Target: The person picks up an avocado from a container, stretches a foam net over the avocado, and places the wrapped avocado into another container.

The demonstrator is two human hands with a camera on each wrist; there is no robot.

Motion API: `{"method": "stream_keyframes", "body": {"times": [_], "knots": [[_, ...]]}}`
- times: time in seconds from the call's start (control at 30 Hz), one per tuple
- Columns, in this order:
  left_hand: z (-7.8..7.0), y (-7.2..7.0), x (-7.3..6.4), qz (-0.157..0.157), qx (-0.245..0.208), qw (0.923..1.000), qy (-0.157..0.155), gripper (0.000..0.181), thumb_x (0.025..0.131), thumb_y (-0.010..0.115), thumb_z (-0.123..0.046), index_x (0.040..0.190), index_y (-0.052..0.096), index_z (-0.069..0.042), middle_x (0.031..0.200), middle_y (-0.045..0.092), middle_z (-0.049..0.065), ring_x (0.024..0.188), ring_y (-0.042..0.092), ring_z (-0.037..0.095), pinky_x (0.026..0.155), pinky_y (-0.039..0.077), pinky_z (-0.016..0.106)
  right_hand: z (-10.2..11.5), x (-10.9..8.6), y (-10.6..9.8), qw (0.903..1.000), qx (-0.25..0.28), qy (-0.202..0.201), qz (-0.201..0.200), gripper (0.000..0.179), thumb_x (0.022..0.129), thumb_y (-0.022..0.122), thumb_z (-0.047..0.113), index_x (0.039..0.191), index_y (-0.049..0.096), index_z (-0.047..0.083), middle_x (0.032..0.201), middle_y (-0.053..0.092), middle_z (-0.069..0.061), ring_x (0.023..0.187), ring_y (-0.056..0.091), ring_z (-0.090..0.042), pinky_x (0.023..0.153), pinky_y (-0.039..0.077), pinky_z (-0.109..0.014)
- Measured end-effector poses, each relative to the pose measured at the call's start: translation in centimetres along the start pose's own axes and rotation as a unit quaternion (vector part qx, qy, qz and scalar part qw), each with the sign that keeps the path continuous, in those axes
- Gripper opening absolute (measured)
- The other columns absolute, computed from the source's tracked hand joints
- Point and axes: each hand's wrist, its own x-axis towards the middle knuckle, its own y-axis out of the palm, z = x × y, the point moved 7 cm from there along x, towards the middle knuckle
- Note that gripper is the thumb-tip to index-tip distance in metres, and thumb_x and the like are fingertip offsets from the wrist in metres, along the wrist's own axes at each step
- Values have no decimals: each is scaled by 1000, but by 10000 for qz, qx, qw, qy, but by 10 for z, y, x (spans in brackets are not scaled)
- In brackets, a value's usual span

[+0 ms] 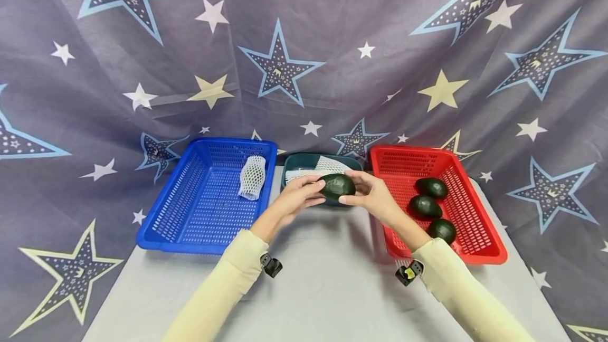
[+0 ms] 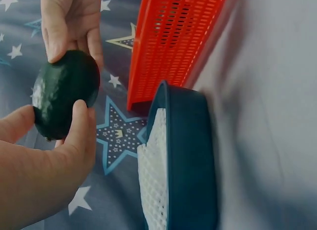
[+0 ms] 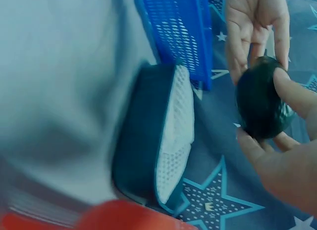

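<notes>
A dark green avocado (image 1: 338, 186) is held between both hands above the front of a small dark green bin (image 1: 304, 160). My left hand (image 1: 297, 197) grips its left end with thumb and fingers. Around the opposite end curl the thumb and fingers of my right hand (image 1: 372, 194). The left wrist view shows the avocado (image 2: 67, 95) pinched at both ends, clear of any surface. White foam net sleeves (image 1: 330, 165) lie in the green bin, partly hidden by the hands and the fruit.
At left stands a blue basket (image 1: 199, 247) with one netted foam sleeve (image 1: 252, 177) at its right side. A red basket (image 1: 480, 210) on the right contains three avocados (image 1: 425, 207). A star-patterned cloth (image 1: 285, 120) hangs behind the white table (image 1: 323, 289).
</notes>
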Motion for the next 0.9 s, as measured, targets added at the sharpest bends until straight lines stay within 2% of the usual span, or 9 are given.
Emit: {"method": "stream_keyframes", "body": {"times": [0.1,0.2,0.4,0.53,0.77,0.9], "knots": [[6,-3,-1,-57,31,10000,27,46,102,59,-6,143,46,10,135,58,24,98,68,13,101,56,35,-8,-2,4,9995,185,213,-151,64,86,78,1,145,52,-1,135,61,-29,110,67,-25,85,58,-21],[12,-6,-3,-209,120,9997,-13,44,101,59,-3,141,49,11,133,61,26,96,68,12,99,57,32,-19,-2,7,9988,227,411,-159,61,90,75,2,146,51,-1,132,62,-31,107,68,-21,85,57,-21],[26,-14,-3,-556,600,9964,-227,42,99,62,-3,138,55,11,137,59,29,103,68,17,99,57,31,-38,0,18,9976,-27,689,105,57,95,69,5,147,47,-6,136,59,-32,118,64,-33,95,57,-30],[37,-20,-1,-712,837,9929,-447,42,98,64,-3,136,56,12,140,57,29,109,68,22,103,55,36,-47,0,24,9966,-202,736,300,55,97,66,4,146,46,-10,138,57,-33,124,61,-38,101,55,-35],[51,-26,0,-971,1039,9874,-696,34,94,67,-1,125,64,12,125,67,26,92,68,15,100,57,40,-54,-4,32,9960,-401,732,319,52,96,66,2,142,48,-14,137,57,-34,121,61,-42,97,56,-33],[57,-26,0,-1132,1223,9827,-806,32,94,65,-1,124,65,11,122,67,24,93,67,17,97,59,39,-60,-4,36,9942,-491,941,165,52,95,68,1,140,49,-15,135,59,-34,118,62,-43,96,58,-36]]}}
